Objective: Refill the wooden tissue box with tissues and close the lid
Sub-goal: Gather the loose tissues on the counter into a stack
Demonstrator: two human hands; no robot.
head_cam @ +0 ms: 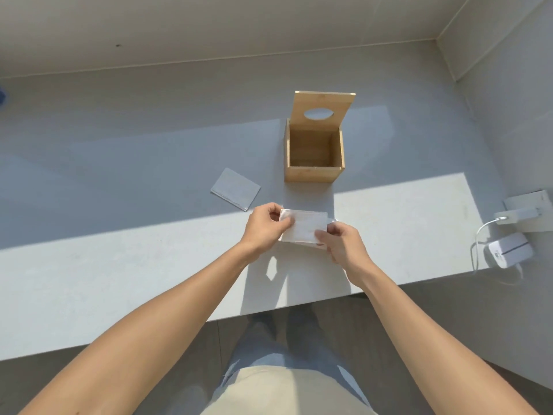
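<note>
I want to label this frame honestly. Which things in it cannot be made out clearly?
Head view only:
- Tissue pack: both ends covered by the left hand and right hand; whether it is opened is unclear.
- Blue thing: cut by the left edge, unidentifiable.
- White device: markings too small.
- Wooden tissue box: near inner wall hidden by its own front.

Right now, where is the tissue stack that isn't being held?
In the head view, the loose tissue stack lies flat on the white table, left of and slightly nearer than the open wooden box, just beyond the left hand.
</note>
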